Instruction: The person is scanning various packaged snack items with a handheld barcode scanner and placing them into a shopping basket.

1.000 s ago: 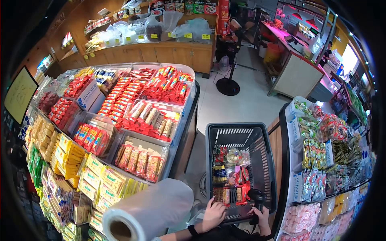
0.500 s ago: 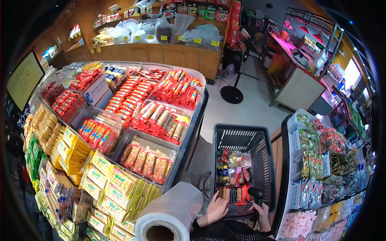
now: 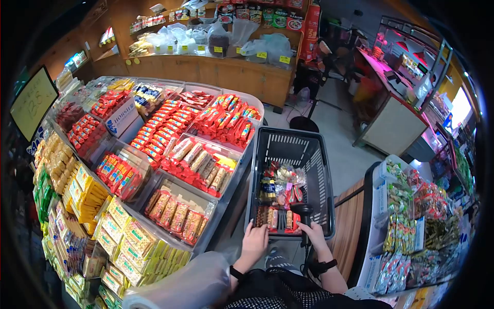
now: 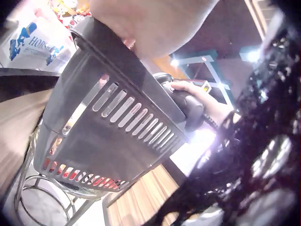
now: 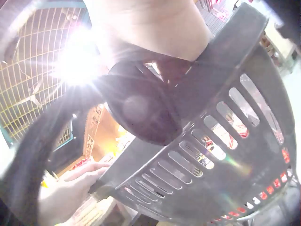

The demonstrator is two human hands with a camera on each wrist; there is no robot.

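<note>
A dark plastic basket (image 3: 328, 190) holds several packaged snacks (image 3: 280, 219) in the head view. At its near left corner my left hand (image 3: 253, 243) grips the rim, fingers over the edge. My right hand (image 3: 316, 238) holds a black handheld scanner (image 3: 302, 208) by its handle against the near rim. From the left wrist, the left hand (image 4: 153, 23) covers part of the basket rim (image 4: 117, 56), and the right hand (image 4: 204, 96) is on the scanner (image 4: 188, 108). The right wrist view shows the scanner head (image 5: 141, 103) over the rim and the left hand (image 5: 68, 197) at the far corner.
A candy and biscuit display (image 3: 200, 247) stands left of the basket, with a clear plastic roll (image 3: 185, 280) at its front. Another snack display (image 3: 373, 226) is at right. Behind are a wooden counter (image 3: 206, 72), a fan stand and a stall (image 3: 393, 123).
The basket has moved forward and left, closer to the candy display, with both hands at its near rim. The view has shifted, and the person's feet now show below the basket.
</note>
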